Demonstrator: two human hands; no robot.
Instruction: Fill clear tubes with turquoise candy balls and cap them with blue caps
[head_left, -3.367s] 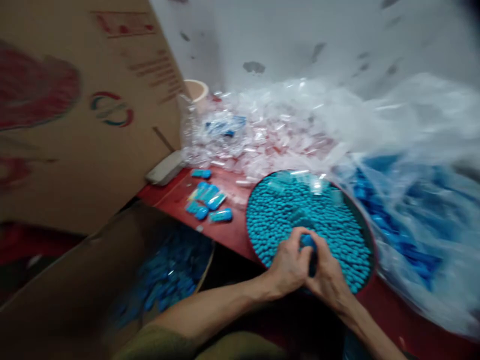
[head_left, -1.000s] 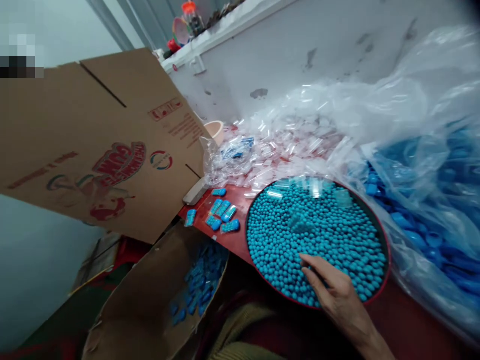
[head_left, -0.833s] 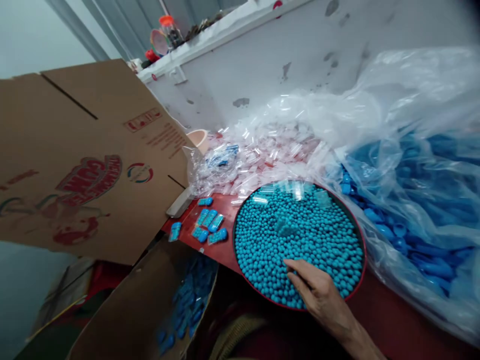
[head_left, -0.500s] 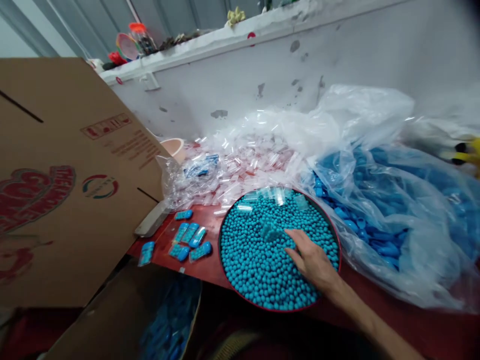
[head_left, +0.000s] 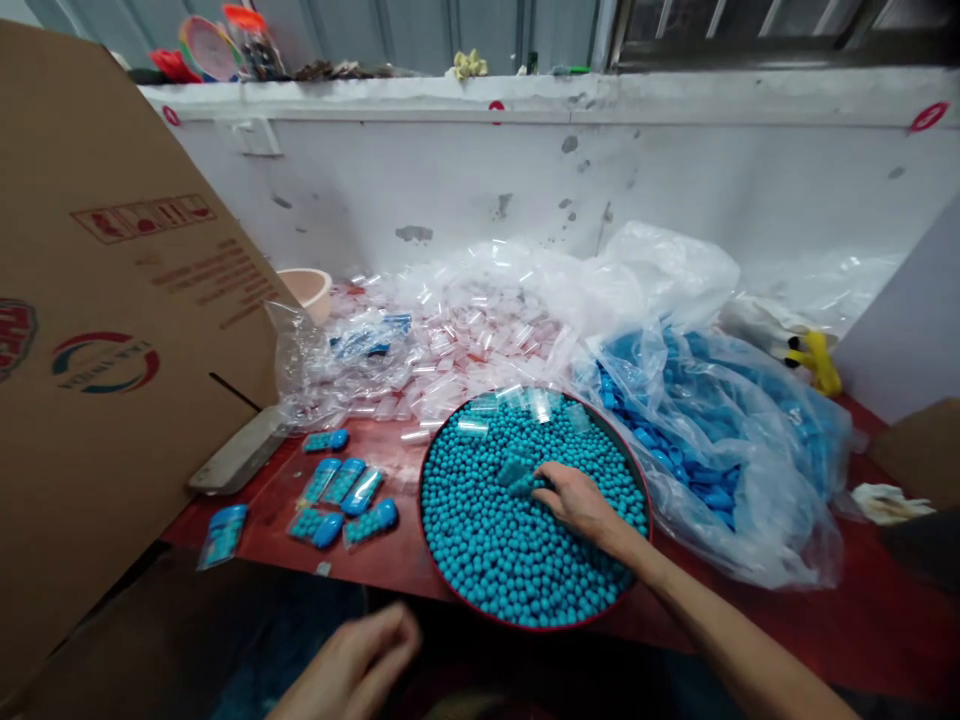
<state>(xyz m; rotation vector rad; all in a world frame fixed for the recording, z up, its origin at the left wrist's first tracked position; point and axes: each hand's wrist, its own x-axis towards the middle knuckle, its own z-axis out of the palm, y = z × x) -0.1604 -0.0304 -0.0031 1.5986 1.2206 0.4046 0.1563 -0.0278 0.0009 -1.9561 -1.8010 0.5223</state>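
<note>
Clear container [head_left: 516, 472]: near centre of round tray [head_left: 540, 627], just left of right hand [head_left: 579, 500]; fingertips parted, contact unclear. Left hand [head_left: 361, 658] farther, outside tray's near-left rim; blurred, grip indeterminate.

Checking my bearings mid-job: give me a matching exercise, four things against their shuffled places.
1. right hand
2. left hand
3. peach bowl
4. yellow item

A. partly hidden by the cardboard box
B. over the teal balls
C. near the wall, right of the bowl
D. low in view, blurred

Pairs: 1-B; 2-D; 3-A; 4-C
</note>
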